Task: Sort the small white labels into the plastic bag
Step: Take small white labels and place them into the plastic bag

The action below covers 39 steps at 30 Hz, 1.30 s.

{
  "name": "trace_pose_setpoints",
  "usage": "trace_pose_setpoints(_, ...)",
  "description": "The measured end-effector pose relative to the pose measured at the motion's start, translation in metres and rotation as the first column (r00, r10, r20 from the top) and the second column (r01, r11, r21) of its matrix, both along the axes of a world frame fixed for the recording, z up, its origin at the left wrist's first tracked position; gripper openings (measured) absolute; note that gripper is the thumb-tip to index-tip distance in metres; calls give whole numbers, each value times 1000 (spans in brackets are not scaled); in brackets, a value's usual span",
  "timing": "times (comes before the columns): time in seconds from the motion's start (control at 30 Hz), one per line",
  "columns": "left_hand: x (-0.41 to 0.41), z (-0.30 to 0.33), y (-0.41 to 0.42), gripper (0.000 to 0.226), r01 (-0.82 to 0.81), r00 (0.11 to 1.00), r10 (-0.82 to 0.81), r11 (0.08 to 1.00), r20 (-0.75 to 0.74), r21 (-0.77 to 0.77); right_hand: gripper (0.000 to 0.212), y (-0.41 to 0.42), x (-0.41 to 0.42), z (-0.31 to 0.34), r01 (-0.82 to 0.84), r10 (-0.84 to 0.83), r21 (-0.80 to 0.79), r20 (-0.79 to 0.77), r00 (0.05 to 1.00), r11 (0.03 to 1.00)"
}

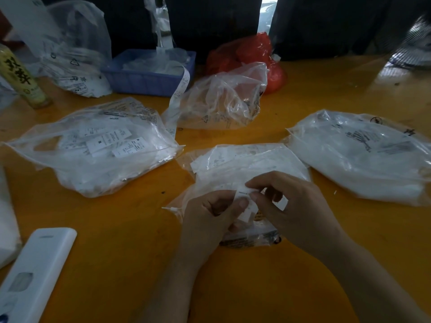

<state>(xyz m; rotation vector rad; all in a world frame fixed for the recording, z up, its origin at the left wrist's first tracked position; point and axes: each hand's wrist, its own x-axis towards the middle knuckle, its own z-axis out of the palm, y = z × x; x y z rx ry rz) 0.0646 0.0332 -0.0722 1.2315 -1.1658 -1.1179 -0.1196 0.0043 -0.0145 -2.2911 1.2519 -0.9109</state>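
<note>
**Hands pinching a label over the open bag**

Hands meet at the centre of the orange tabletop (116,229). The left hand (210,217) and the right hand (291,206) together pinch one small white printed label (243,198) between thumbs and fingertips, both hands curled closed on it. The label hangs roughly upright between the two grips, printed text showing at its top end. Directly beneath and behind the grip lies a clear plastic bag of white labels (245,166), touched by the left hand's lower fingers; its printed lower edge shows just under the wrists.

To the left of the grip, well apart, rests a second clear zip bag holding loose white labels (98,148), several lying flat with size marks visible. To the right of the grip lies a third clear bag packed with white material (359,157). Beyond the grip, a crumpled, mostly empty transparent bag (224,99) stands partly upright, with a long white printed label strip (178,94) trailing from the blue plastic basket (149,75) behind it. A red plastic bag (251,54) sits farther back. Near the left forearm lies a white rectangular remote-like device (35,271); a yellow-labelled bottle (21,78) stands at far left.
</note>
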Motion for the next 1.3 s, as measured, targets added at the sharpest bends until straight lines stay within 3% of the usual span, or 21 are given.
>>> trace_pose_setpoints(0.27, -1, 3, 1, 15, -16, 999, 17, 1000, 39, -8, 16, 1, 0, -5, -4, 3, 40, 8, 1000, 999)
trace_pose_setpoints(0.47, 1, 10, 2, 24, -92, 996, 92, 996, 12, -14, 17, -2, -4, -7, 189, -221, 153, 234, 947, 970)
trace_pose_setpoints(0.57, 11, 25, 1, 28, -215, 956, 230, 972, 185, -95, 17, -3, -7, -8, 159, -240, 273, 297, 924, 949)
trace_pose_setpoints(0.67, 50, 50, -7, 25, -452, 788, 500, 866, 360, -213, 37, -2, -13, -7, 170, -264, 300, 306, 915, 939)
trace_pose_setpoints(0.77, 112, 71, -26, 23, -592, 496, 642, 743, 585, -312, 32, -1, -20, -6, 187, -288, 316, 312, 905, 930)
trace_pose_setpoints(0.83, 149, 75, -43, 16, -609, 297, 561, 734, 772, -299, 17, -2, -23, -7, 198, -308, 335, 315, 898, 921)
trace_pose_setpoints(0.9, 173, 73, -56, 16, -639, 114, 388, 734, 915, -231, 16, -4, -24, -8, 200, -314, 353, 301, 901, 914)
trace_pose_setpoints(0.97, 182, 71, -64, 24, -675, -2, 243, 716, 970, -181, 17, -5, -25, -10, 205, -316, 363, 278, 907, 909)
trace_pose_setpoints(1.03, 184, 70, -69, 32, -675, -40, 127, 728, 991, -121, 16, -6, -27, -13, 223, -322, 360, 243, 915, 906)
trace_pose_setpoints(1.1, 183, 68, -73, 40, -678, -10, 64, 733, 998, -54, 15, -8, -29, -15, 241, -319, 345, 190, 928, 907)
trace_pose_setpoints(1.23, 165, 65, -68, 40, -689, 30, 244, 707, 969, -156, 12, -9, -26, -17, 166, -150, 206, -92, 984, 964)
trace_pose_setpoints(1.3, 141, 62, -60, 35, -651, 39, 401, 705, 915, -281, 14, -9, -19, -21, 72, -17, 178, -293, 956, 981)
